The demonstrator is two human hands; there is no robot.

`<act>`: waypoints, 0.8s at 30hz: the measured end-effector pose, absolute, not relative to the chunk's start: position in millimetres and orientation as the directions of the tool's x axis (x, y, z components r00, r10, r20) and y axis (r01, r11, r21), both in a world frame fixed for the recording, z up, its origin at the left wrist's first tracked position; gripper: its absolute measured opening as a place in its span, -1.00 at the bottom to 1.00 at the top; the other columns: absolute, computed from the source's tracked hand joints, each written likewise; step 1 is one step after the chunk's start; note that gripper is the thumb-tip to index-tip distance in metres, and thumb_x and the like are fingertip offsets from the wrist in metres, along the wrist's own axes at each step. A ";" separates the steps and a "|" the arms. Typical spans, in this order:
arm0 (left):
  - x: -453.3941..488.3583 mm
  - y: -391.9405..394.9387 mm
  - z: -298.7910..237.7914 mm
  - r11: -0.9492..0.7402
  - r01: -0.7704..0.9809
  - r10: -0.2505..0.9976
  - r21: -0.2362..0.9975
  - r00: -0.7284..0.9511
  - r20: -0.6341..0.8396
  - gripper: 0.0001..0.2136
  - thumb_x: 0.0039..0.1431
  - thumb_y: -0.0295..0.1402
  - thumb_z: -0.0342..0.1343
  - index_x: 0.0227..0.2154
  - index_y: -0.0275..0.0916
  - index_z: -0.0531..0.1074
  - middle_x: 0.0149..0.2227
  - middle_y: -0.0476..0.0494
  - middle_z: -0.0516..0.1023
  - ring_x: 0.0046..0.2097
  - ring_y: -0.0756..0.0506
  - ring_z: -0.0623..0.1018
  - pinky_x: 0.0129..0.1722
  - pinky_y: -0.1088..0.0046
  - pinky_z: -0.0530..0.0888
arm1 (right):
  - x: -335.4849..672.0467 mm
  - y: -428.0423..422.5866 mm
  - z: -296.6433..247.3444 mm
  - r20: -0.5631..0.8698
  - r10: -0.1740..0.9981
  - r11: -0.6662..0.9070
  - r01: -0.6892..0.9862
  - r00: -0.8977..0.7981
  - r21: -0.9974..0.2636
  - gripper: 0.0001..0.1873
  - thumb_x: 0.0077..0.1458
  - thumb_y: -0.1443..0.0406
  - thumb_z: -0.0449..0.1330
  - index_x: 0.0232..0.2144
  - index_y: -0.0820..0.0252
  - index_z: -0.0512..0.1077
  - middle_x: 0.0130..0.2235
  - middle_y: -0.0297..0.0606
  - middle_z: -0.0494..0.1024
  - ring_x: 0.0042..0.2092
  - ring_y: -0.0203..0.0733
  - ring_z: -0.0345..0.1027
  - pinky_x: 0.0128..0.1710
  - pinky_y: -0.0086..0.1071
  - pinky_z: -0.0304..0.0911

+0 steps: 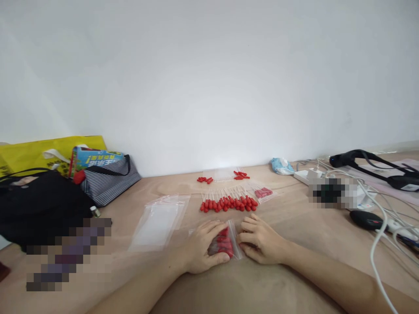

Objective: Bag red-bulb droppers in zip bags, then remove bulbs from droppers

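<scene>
A small clear zip bag (231,237) with several red pieces (224,239) inside lies flat near the table's front edge. My left hand (205,246) is closed over its left part, fingers along the far side and thumb along the near side. At the bag's right edge, by the seal strip, my right hand (260,240) has its fingers curled in against the plastic. Just beyond both hands is a row of red-tipped thin sticks (229,203), tips toward me. Another clear bag with red pieces (263,192) lies to the right of that row.
Flat clear zip bags (159,222) lie left of my hands. Loose red pieces (241,175) rest near the wall. At left stand a striped bag (109,181), a black bag (42,209) and a yellow bag (29,152). White cables (376,257) and a black mouse (365,220) are at right.
</scene>
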State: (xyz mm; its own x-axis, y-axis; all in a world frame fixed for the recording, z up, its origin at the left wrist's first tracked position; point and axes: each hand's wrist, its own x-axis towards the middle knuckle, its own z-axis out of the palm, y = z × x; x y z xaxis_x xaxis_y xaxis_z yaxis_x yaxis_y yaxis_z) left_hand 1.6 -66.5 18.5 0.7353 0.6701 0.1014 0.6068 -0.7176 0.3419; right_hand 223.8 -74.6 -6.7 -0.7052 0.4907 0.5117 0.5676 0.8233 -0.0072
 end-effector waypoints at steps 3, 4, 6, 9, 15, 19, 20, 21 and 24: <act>1.1 -66.4 18.8 -0.715 0.600 0.671 0.358 0.733 0.114 -0.39 -0.01 -0.11 0.07 0.10 -0.18 0.09 0.12 -0.24 0.21 0.13 -0.24 0.21 0.08 0.09 0.18 | 224.1 -72.4 -8.7 0.555 0.447 0.841 0.541 -0.702 0.008 -0.86 0.04 0.35 0.00 -0.51 0.18 0.33 -0.48 -0.33 0.27 -0.39 -0.29 0.05 -0.37 -0.38 -0.10; 0.9 -66.3 19.1 -0.712 0.599 0.673 0.366 0.731 0.113 -0.38 -0.02 -0.10 0.08 0.11 -0.18 0.09 0.12 -0.24 0.20 0.13 -0.24 0.20 0.08 0.10 0.18 | 223.8 -71.8 -9.2 0.571 0.428 0.845 0.534 -0.700 0.022 -0.84 0.05 0.35 -0.01 -0.52 0.18 0.33 -0.49 -0.33 0.27 -0.40 -0.29 0.04 -0.38 -0.38 -0.10; 0.8 -65.8 19.9 -0.705 0.597 0.676 0.383 0.728 0.111 -0.37 -0.02 -0.11 0.09 0.11 -0.18 0.09 0.13 -0.24 0.19 0.13 -0.23 0.20 0.08 0.12 0.19 | 222.7 -71.2 -9.4 0.606 0.388 0.850 0.524 -0.694 0.056 -0.80 0.08 0.36 -0.04 -0.52 0.19 0.32 -0.51 -0.33 0.26 -0.41 -0.29 0.03 -0.39 -0.38 -0.10; 3.7 -64.6 20.3 -0.710 0.590 0.677 0.385 0.722 0.141 -0.56 0.12 -0.22 -0.04 0.08 -0.15 0.15 0.12 -0.20 0.21 0.12 -0.16 0.23 0.07 0.20 0.23 | 219.5 -71.3 -8.9 0.670 0.332 0.849 0.520 -0.664 0.094 -0.79 0.08 0.40 -0.06 -0.51 0.20 0.32 -0.52 -0.32 0.27 -0.42 -0.30 0.02 -0.40 -0.38 -0.10; 16.8 -59.8 13.9 -0.814 0.519 0.580 0.260 0.754 0.309 -0.70 0.17 -0.48 -0.18 -0.14 -0.17 0.40 0.02 -0.18 0.32 0.02 -0.09 0.35 0.00 0.32 0.31 | 213.3 -70.7 -9.7 0.732 0.255 0.860 0.495 -0.632 0.127 -0.79 0.07 0.43 -0.06 -0.47 0.20 0.34 -0.47 -0.31 0.33 -0.41 -0.30 0.04 -0.40 -0.37 -0.10; 20.1 -55.7 10.8 -0.873 0.436 0.488 0.220 0.777 0.398 -0.72 0.17 -0.50 -0.17 -0.30 -0.22 0.47 -0.11 -0.17 0.43 -0.11 -0.04 0.43 -0.10 0.42 0.38 | 214.0 -70.4 -11.1 0.727 0.267 0.849 0.511 -0.632 0.132 -0.78 0.07 0.42 -0.08 -0.47 0.20 0.34 -0.49 -0.31 0.32 -0.42 -0.29 0.04 -0.41 -0.36 -0.11; 20.3 -54.8 10.3 -0.885 0.418 0.465 0.204 0.780 0.418 -0.72 0.17 -0.50 -0.17 -0.32 -0.23 0.47 -0.16 -0.16 0.45 -0.15 -0.04 0.45 -0.13 0.43 0.40 | 214.2 -70.5 -11.1 0.723 0.272 0.845 0.517 -0.635 0.136 -0.78 0.07 0.42 -0.08 -0.48 0.20 0.34 -0.50 -0.31 0.31 -0.42 -0.29 0.04 -0.41 -0.36 -0.11; 20.5 -54.0 9.7 -0.897 0.402 0.441 0.186 0.784 0.436 -0.73 0.17 -0.50 -0.17 -0.35 -0.24 0.47 -0.20 -0.14 0.48 -0.18 -0.03 0.46 -0.15 0.44 0.41 | 214.3 -70.7 -11.0 0.721 0.278 0.841 0.524 -0.635 0.137 -0.77 0.07 0.41 -0.08 -0.48 0.20 0.35 -0.51 -0.31 0.30 -0.43 -0.29 0.04 -0.41 -0.36 -0.11; 21.2 -52.3 8.1 -0.916 0.377 0.392 0.133 0.782 0.484 -0.72 0.18 -0.49 -0.18 -0.38 -0.26 0.46 -0.29 -0.13 0.51 -0.24 -0.02 0.47 -0.20 0.45 0.42 | 213.3 -70.6 -10.6 0.724 0.296 0.828 0.545 -0.623 0.131 -0.78 0.09 0.39 -0.06 -0.48 0.18 0.36 -0.52 -0.32 0.31 -0.42 -0.29 0.04 -0.41 -0.35 -0.12</act>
